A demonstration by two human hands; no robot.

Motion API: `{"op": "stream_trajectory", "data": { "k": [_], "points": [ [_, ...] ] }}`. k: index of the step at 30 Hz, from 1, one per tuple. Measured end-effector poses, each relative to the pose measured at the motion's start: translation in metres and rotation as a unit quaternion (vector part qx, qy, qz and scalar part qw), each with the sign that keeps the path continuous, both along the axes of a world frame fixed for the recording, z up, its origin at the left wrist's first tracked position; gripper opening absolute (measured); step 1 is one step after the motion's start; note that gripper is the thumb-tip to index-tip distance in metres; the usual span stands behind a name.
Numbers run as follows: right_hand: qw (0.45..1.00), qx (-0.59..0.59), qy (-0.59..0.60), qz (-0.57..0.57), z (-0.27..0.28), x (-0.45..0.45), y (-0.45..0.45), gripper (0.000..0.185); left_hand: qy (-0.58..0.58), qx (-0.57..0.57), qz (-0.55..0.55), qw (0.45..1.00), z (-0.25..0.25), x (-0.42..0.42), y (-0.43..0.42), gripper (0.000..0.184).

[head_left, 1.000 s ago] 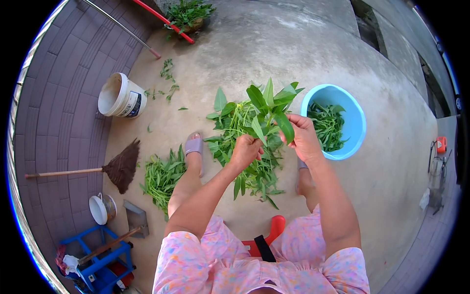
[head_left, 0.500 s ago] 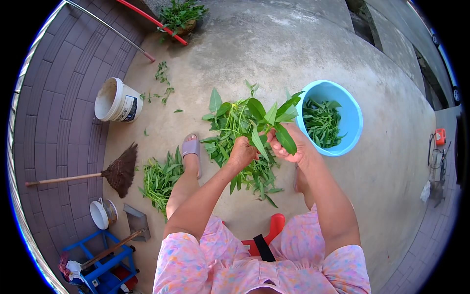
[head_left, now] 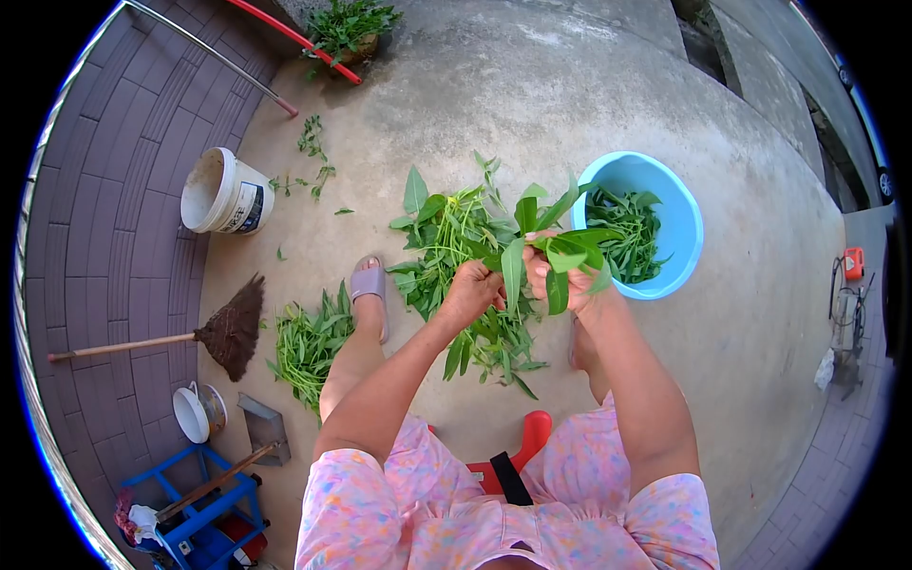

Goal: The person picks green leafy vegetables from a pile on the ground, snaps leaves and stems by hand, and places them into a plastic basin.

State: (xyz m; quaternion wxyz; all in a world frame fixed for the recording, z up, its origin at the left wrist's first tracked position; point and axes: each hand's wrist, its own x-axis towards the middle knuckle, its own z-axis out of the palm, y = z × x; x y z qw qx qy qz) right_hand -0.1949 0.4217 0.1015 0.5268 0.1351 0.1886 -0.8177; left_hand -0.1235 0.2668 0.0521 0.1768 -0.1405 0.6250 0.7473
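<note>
My right hand (head_left: 562,276) is closed on a leafy green sprig (head_left: 581,249), whose broad leaves fan out over the fingers. Close beside it, my left hand (head_left: 472,292) is closed in a pinch at the stem side; what lies between its fingertips is too small to make out. Under both hands a loose pile of greens (head_left: 446,228) spreads over the floor between my feet. To the right stands a light blue basin (head_left: 682,228) with leafy pieces inside. Another heap of greens (head_left: 309,347) lies left of my left foot.
On the left are a white bucket (head_left: 228,195), a broom (head_left: 231,328), a small white pail (head_left: 194,413), a metal dustpan (head_left: 262,427) and a blue frame (head_left: 180,513). A potted plant (head_left: 351,28) stands at the top. Wires and a red object (head_left: 854,263) lie far right.
The sprig has turned in my right hand, its leaves now spreading to the right and downward. My left hand stays near the stem. The view has shifted slightly.
</note>
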Motion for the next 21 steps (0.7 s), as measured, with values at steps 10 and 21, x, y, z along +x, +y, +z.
{"op": "stream_trajectory", "data": {
  "k": [10, 21],
  "points": [
    [1.0, 0.013, 0.01, 0.017, 0.012, -0.003, -0.001, 0.018, -0.007, 0.146, 0.034, 0.989, 0.018, -0.002, -0.002, 0.02],
    [0.999, -0.032, 0.011, -0.032, 0.011, -0.005, -0.002, 0.02, -0.019, 0.184, 0.058, 0.981, 0.027, -0.003, -0.001, 0.022]
  ]
}}
